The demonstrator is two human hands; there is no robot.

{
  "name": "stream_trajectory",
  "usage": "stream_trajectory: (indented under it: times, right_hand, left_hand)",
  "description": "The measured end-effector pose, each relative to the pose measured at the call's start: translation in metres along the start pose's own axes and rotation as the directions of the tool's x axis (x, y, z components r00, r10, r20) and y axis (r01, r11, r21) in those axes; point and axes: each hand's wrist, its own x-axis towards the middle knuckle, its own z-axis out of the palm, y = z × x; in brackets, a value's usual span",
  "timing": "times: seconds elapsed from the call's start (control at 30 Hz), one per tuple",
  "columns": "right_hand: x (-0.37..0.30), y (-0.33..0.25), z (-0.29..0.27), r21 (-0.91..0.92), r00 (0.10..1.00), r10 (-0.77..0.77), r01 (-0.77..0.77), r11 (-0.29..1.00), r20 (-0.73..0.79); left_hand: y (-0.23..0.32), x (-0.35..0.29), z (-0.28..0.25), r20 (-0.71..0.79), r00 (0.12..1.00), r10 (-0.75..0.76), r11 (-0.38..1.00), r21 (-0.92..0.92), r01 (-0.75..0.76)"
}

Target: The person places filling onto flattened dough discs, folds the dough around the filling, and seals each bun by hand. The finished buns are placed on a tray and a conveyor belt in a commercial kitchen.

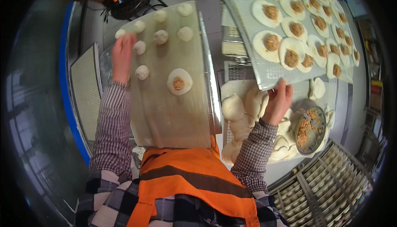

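My left hand (122,57) reaches over the far left of a pale tray (165,121), its fingers smeared by motion. A small round filled bun (120,33) shows at its fingertips; whether they grip it is unclear. Several more closed buns (160,37) stand in loose rows on that tray. Nearer me lies a flat dough round (178,89) with a dab of orange-brown filling on top. My right hand (278,105) pinches the near corner of a second tray (285,75), which carries many dough rounds topped with filling (271,43).
Below the second tray is a heap of plain dough rounds (233,107). A metal bowl of filling (309,130) sits among them. A slatted metal rack (326,181) stands at the lower right. Another mesh tray (86,90) leans at the left, beside a blue edge (66,78).
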Motion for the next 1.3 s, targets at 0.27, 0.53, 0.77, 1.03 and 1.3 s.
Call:
stream_trajectory:
  times: [0.27,0.53,0.77,1.03,1.3]
  right_hand:
    - [-0.089,0.087,0.082,-0.611,0.911,0.195,0.075,0.788,0.363]
    - [-0.074,0.144,0.132,-0.877,0.882,0.108,0.431,0.212,0.460]
    - [-0.075,0.150,0.118,-0.844,0.882,0.076,0.416,0.338,0.465]
    - [-0.080,0.129,0.134,-0.780,0.808,0.159,0.465,0.420,0.567]
    - [-0.173,0.110,0.227,-0.629,0.503,0.493,0.137,0.765,0.710]
  left_hand:
    - [-0.075,-0.139,-0.056,0.142,0.957,-0.254,0.960,0.157,0.231]
    - [-0.034,-0.081,0.077,0.696,0.713,-0.091,0.927,0.320,-0.195]
    - [-0.062,-0.079,0.094,0.741,0.669,0.047,0.964,0.141,-0.224]
    - [-0.088,-0.085,0.090,0.836,0.548,0.003,0.861,-0.281,0.425]
    - [-0.092,-0.114,-0.078,0.831,0.556,0.022,-0.035,-0.555,0.831]
